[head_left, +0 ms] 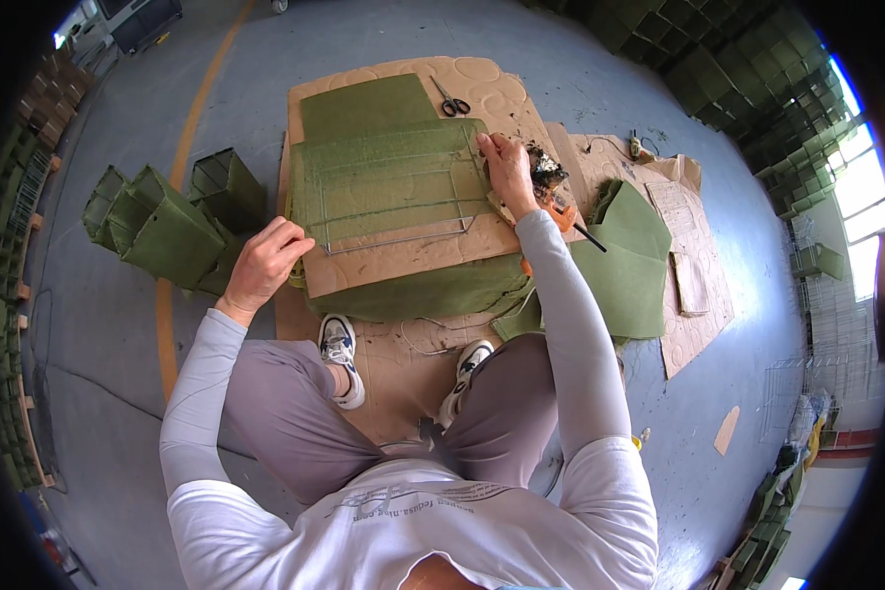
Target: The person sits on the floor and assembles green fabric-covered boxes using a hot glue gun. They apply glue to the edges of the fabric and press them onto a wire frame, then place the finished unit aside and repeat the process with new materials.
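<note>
Felt sheet [388, 162] lies between both hands' grips.

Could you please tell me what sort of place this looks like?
Probably a workshop or factory floor: grey concrete floor with a painted line, stacked green felt boxes, and cardboard sheets serving as a work surface.

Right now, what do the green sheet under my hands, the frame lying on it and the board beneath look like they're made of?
Green sheet: looks like felt, matte and fuzzy, with soft cut edges. Frame: thin grey metal wire bent into a rectangle with crossbars, slightly shiny. Board: brown cardboard, dull, with glue-like squiggles on it. Your left hand rests at the stack's edge; your right hand presses the sheet's far corner.
</note>
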### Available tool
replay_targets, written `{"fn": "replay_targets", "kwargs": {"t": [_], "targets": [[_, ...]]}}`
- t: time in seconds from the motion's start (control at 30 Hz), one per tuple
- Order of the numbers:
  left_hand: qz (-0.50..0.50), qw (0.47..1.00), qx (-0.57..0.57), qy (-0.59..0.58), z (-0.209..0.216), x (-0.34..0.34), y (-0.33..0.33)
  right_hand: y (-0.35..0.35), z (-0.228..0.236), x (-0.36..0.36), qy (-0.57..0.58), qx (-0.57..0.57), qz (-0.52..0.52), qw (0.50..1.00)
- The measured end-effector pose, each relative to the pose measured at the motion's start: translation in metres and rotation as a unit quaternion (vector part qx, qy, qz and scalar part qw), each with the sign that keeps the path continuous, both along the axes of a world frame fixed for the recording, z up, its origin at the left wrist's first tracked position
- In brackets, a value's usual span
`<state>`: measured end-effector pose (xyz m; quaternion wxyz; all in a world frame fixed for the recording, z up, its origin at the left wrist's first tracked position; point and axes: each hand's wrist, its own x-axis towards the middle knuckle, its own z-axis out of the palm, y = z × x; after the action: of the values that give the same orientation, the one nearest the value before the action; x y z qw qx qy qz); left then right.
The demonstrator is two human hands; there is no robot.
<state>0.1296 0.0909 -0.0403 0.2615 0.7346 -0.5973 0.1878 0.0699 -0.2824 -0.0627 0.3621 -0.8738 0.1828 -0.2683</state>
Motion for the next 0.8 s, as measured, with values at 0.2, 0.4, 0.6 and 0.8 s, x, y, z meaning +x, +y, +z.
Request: {"fn": "replay_targets", "kwargs": {"t": [0.2,0.4,0.6,0.8], "targets": [[0.009,1.000,0.009,-0.004,0.000,-0.001,0.000,-0.001,-0.003,-0.001,-0.015,0.002,0.002,1.000],[0.006,1.000,0.008,-0.006,-0.001,-0.001,0.000,-0.002,-0.006,0.000,-0.017,0.030,0.008,0.999],[0.005,1.000,0.010,-0.004,0.000,-0.002,-0.002,-0.010,-0.009,-0.004,-0.024,0.097,0.014,0.995],[0.008,1.000,0.004,-0.009,0.001,-0.003,-0.003,-0.019,0.021,-0.040,0.111,0.303,0.078,0.943]]}}
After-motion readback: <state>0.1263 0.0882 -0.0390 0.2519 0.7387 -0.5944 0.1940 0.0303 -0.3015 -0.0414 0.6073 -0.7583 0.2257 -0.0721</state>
